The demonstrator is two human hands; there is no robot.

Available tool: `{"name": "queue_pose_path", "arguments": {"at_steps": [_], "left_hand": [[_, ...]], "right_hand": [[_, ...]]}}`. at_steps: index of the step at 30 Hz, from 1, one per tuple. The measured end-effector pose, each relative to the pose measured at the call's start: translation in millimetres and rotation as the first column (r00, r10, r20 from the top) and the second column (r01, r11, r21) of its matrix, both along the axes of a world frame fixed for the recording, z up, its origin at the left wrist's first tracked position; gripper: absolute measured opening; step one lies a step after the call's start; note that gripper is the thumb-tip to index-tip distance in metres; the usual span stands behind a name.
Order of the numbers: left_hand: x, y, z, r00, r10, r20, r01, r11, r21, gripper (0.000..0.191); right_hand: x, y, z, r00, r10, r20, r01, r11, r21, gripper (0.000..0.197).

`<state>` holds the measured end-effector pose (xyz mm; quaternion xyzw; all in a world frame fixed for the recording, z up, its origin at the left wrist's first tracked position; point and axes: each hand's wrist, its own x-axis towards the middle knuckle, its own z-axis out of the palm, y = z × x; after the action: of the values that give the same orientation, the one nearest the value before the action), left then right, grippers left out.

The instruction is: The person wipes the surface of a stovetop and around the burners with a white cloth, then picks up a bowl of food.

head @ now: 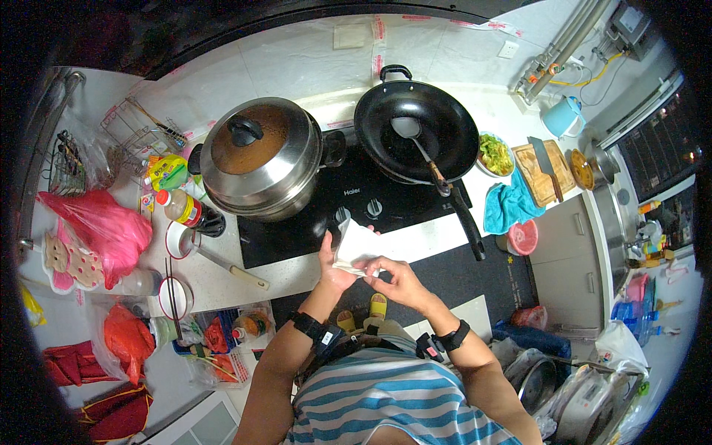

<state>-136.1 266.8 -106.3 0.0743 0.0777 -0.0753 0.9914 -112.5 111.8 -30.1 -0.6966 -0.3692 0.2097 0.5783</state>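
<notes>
White paper, thin like a napkin or paper towel [359,242], lies folded across the palm of my left hand [334,272]. The fingertips of my right hand [397,281] pinch its lower edge. Both hands are in front of the black gas or electric cooktop [289,239]; which kind cannot be told. On its left half stands a steel steamer pot with a lid [256,150]. A black wok [445,122] sits on the right half, with a metal spatula [407,128] resting inside and its handle over the rim.
Left of the cooktop are a sauce bottle [194,214], a white bowl [181,240], a ladle [250,278] and chopsticks [171,300]. To the right are a bowl of green vegetables [495,154], a blue cloth [509,206] and a cleaver [542,158] on a cutting board [525,172].
</notes>
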Motion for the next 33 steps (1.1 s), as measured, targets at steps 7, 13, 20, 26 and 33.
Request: {"name": "queue_pose_path", "arguments": {"at_steps": [7,13,20,26,33], "left_hand": [[1,1,16,0.999,0.042,0.018,-0.039,0.989,-0.142,0.07],[-2,6,27,0.996,0.081,0.039,-0.076,0.988,-0.133,0.072],[1,12,12,0.997,0.042,-0.061,-0.05,0.989,-0.136,0.067],[-2,15,-3,0.989,-0.01,-0.147,-0.006,0.995,-0.103,0.065],[-1,10,-25,0.891,0.065,-0.449,0.091,0.944,0.318,0.057]], "right_hand": [[2,-10,7,0.98,0.189,-0.063,-0.192,0.98,-0.047,0.009],[1,-17,20,0.961,0.267,-0.076,-0.265,0.964,0.027,0.011],[11,-21,24,0.934,-0.023,-0.357,0.062,0.993,0.098,0.005],[37,-17,13,0.849,-0.291,-0.441,0.398,0.901,0.172,0.007],[45,-16,14,0.739,-0.272,-0.616,0.471,0.862,0.184,0.007]]}}
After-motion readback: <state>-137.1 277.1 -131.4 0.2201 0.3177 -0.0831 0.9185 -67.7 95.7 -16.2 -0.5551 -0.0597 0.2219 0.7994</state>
